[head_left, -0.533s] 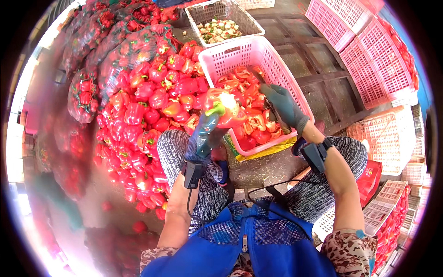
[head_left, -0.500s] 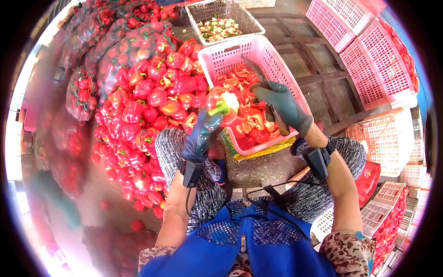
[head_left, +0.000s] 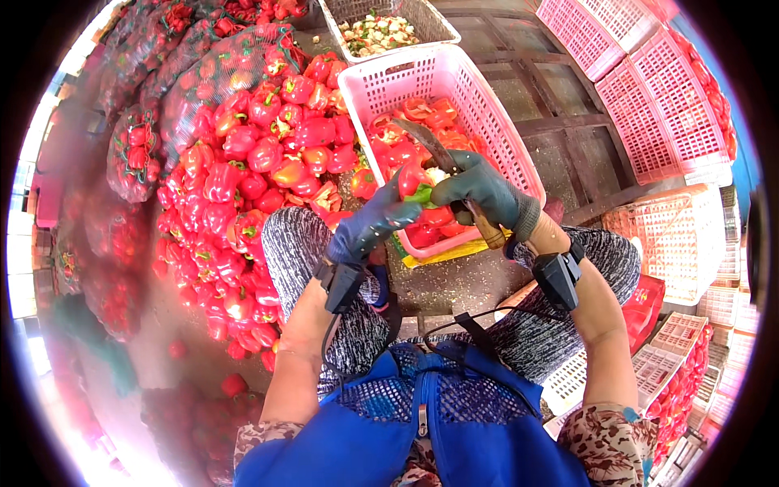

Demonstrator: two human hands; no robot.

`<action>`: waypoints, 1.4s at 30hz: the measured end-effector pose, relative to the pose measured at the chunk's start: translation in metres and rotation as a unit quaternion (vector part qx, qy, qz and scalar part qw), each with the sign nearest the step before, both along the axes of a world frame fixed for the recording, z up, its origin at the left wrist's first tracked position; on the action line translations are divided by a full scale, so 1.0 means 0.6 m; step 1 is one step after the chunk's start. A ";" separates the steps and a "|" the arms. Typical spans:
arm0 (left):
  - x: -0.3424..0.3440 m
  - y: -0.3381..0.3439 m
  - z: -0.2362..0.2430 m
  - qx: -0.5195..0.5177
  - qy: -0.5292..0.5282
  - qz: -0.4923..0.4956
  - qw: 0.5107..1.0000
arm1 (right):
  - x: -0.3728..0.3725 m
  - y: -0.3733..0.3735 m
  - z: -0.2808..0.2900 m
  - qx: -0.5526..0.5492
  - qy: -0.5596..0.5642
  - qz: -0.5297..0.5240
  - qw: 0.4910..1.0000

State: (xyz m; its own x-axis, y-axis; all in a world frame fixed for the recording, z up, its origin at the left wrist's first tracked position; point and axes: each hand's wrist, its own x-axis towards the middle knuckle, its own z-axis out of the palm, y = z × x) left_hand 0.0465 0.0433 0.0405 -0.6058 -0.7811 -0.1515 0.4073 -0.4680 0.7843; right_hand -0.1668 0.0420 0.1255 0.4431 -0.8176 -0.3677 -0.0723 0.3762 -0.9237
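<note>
Left hand (head_left: 369,229): fingers clamped on red bell pepper (head_left: 412,178). Right hand (head_left: 485,193): fingers clamped on curved-blade knife (head_left: 432,141). Pepper held above pink perforated crate (head_left: 492,104).

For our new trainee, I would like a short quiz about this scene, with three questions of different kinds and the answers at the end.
1. Which hand holds the knife?

2. True or false: the loose pile of red bell peppers lies to the left of the pink crate that is under the knife.

3. The whitish crate beyond the pink crate holds:
A) folded sacks
B) pale trimmings with green bits
C) empty bottles

Key:
1. The right hand.
2. True.
3. B.
</note>
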 end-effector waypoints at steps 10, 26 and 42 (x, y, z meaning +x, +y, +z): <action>-0.032 0.000 -0.037 0.007 -0.030 0.092 0.995 | 0.031 -0.004 -0.007 0.026 0.060 -0.051 0.997; -0.051 -0.012 -0.072 -0.318 -0.239 0.190 0.898 | 0.056 0.021 -0.021 -0.251 0.376 0.080 0.888; -0.128 -0.064 -0.058 0.175 -0.086 0.322 0.927 | 0.000 -0.069 -0.093 -0.052 -0.044 -0.287 0.956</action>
State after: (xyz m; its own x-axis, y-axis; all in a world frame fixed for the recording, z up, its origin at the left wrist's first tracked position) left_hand -0.0306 0.0050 0.0054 0.0247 -0.8571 -0.5145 0.5738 -0.4093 0.7094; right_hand -0.1666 0.0008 0.0695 -0.0631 -0.9653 -0.2533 0.1974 0.2367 -0.9513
